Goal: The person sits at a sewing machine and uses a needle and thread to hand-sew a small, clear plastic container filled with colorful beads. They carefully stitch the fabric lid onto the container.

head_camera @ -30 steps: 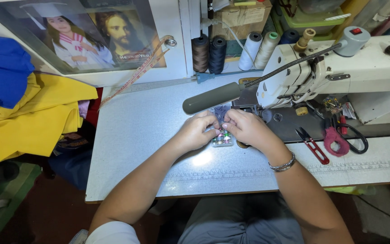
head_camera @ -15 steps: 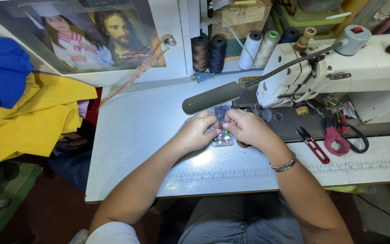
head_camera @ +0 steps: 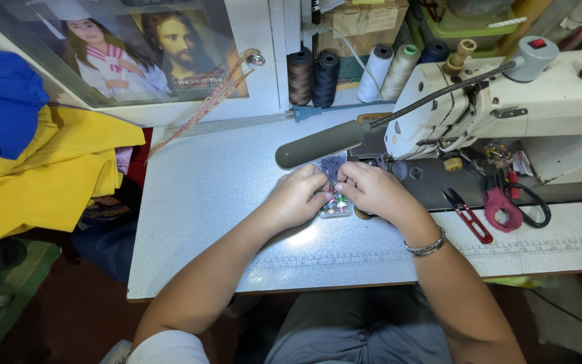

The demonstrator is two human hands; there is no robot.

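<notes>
— What is held nearest on the table?

— A small clear box of coloured beads is pinched between the left hand and right hand, both grips closed on it.

— And behind?

— Grey cloth is seen just past the fingers, under a lamp. Farther back, thread spools are lined beside the sewing machine.

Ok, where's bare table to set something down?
Bare table lies left of the left hand, toward the yellow cloth. Right of the right hand it is crowded: red snips, scissors, sewing machine.
</notes>
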